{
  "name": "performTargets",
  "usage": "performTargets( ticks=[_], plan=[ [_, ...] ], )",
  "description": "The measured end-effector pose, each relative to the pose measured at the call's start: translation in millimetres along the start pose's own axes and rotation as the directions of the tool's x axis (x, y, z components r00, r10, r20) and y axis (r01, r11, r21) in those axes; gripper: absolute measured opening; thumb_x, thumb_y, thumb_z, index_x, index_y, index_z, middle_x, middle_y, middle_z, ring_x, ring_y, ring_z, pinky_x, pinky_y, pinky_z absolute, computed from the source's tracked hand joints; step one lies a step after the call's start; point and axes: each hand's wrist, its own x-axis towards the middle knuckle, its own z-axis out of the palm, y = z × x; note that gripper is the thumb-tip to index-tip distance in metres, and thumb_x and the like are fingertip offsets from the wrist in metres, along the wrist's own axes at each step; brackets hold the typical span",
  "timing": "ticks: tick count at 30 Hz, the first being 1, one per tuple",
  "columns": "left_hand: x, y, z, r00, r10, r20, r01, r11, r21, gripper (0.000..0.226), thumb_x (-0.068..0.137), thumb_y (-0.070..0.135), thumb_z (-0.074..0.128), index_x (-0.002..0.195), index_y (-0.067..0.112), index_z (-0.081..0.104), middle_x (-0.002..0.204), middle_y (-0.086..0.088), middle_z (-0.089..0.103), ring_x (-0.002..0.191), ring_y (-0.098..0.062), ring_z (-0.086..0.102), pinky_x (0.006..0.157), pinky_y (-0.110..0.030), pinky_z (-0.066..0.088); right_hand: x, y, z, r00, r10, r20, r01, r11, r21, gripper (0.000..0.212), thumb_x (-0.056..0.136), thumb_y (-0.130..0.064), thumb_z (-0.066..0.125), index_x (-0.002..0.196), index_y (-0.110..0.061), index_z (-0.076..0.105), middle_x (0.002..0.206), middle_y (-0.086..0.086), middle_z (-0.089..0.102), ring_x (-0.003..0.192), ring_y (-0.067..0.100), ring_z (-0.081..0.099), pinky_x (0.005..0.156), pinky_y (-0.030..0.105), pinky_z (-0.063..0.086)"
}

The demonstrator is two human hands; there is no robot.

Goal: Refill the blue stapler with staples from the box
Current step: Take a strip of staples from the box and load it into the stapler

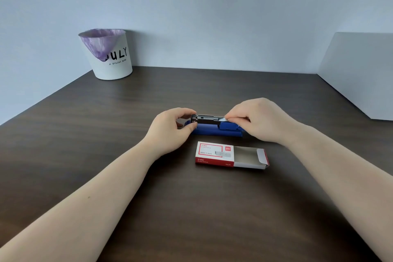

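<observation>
The blue stapler (214,130) lies sideways on the dark wooden table (191,208), its metal magazine (207,119) exposed on top. My left hand (170,132) pinches the stapler's left front end between thumb and fingers. My right hand (261,121) is at the right end, its fingertips pinching a silver strip of staples (224,119) against the magazine. Just in front lies the red and white staple box (214,154), its inner tray (248,158) slid out to the right; the shown part looks empty.
A white bin (112,59) with a purple liner stands at the table's back left corner against the wall. A white panel (361,74) rises along the right edge of the table.
</observation>
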Motion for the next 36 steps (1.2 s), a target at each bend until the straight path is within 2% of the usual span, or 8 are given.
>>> performTargets(
  ticks=[4,9,13,19,24,28,32,36],
  plan=[
    [0.0,-0.4,-0.6,1.0,0.019,0.01,-0.019,1.0,0.007,0.034,0.082,0.022,0.064,0.116,0.027,0.061,0.115,0.006,0.067,0.084,-0.01,0.057,0.09,-0.026,0.047,8.7,-3.7,9.3,0.999,-0.023,-0.031,0.024,0.999,0.036,0.022,0.091,-0.022,0.052,0.104,-0.022,0.07,0.114,-0.003,0.069,0.105,0.021,0.058,0.093,0.037,0.044],
    [-0.2,-1.6,-0.6,0.999,0.031,0.009,-0.032,0.999,0.003,0.034,0.082,0.022,0.064,0.116,0.026,0.061,0.114,0.006,0.068,0.081,-0.007,0.055,0.085,-0.021,0.042,8.9,-0.8,12.1,0.987,0.032,-0.157,-0.022,0.998,0.065,0.014,0.083,-0.028,0.065,0.092,-0.019,0.071,0.091,-0.003,0.061,0.091,0.017,0.051,0.086,0.038,0.046],
    [1.1,-2.8,-0.2,0.999,0.034,0.009,-0.034,0.999,-0.002,0.035,0.082,0.023,0.065,0.116,0.027,0.062,0.113,0.007,0.068,0.072,-0.003,0.055,0.082,-0.021,0.044,6.9,-1.1,14.3,0.993,-0.007,-0.121,0.012,0.999,0.042,0.013,0.086,-0.021,0.06,0.086,-0.017,0.072,0.084,0.002,0.063,0.084,0.021,0.053,0.085,0.042,0.047],
    [0.3,-2.0,-0.7,0.999,0.039,0.014,-0.039,0.999,-0.001,0.036,0.081,0.021,0.065,0.117,0.025,0.062,0.113,0.006,0.068,0.081,-0.011,0.059,0.085,-0.023,0.046,12.4,-14.6,16.4,0.995,-0.068,-0.075,0.069,0.998,0.012,0.021,0.091,-0.021,0.051,0.094,-0.018,0.071,0.091,0.004,0.062,0.087,0.02,0.046,0.082,0.039,0.045],
    [0.1,-2.3,-0.2,0.999,0.046,0.015,-0.046,0.999,-0.008,0.035,0.081,0.02,0.065,0.115,0.025,0.063,0.112,0.006,0.069,0.085,-0.013,0.062,0.089,-0.027,0.049,16.3,-18.6,16.5,0.995,-0.088,-0.056,0.088,0.996,0.012,0.021,0.09,-0.02,0.053,0.099,-0.019,0.072,0.095,0.001,0.063,0.09,0.02,0.045,0.082,0.038,0.045],
    [0.7,-2.8,-0.5,0.999,0.052,0.009,-0.052,0.999,-0.01,0.035,0.081,0.02,0.065,0.116,0.024,0.062,0.113,0.006,0.068,0.078,-0.007,0.056,0.085,-0.021,0.044,11.4,-10.7,9.3,0.988,-0.089,-0.129,0.088,0.996,-0.012,0.017,0.087,-0.016,0.055,0.087,-0.015,0.072,0.083,0.003,0.068,0.081,0.023,0.055,0.083,0.039,0.047],
    [1.2,-2.8,-0.6,0.998,0.061,0.014,-0.061,0.998,-0.009,0.036,0.081,0.021,0.065,0.117,0.023,0.062,0.113,0.005,0.068,0.079,-0.004,0.054,0.083,-0.019,0.043,-0.7,-3.5,6.8,0.994,-0.06,-0.096,0.053,0.996,-0.076,0.021,0.086,-0.012,0.052,0.078,-0.012,0.07,0.077,0.004,0.066,0.077,0.023,0.051,0.076,0.039,0.048],
    [1.0,-2.9,-0.8,0.998,0.067,0.013,-0.067,0.998,0.001,0.036,0.082,0.021,0.065,0.117,0.023,0.062,0.114,0.006,0.068,0.084,-0.005,0.054,0.086,-0.019,0.043,-4.3,-2.9,8.3,0.995,-0.061,-0.085,0.054,0.995,-0.082,0.021,0.086,-0.012,0.05,0.077,-0.011,0.07,0.076,0.004,0.065,0.077,0.022,0.051,0.073,0.038,0.049]
  ],
)
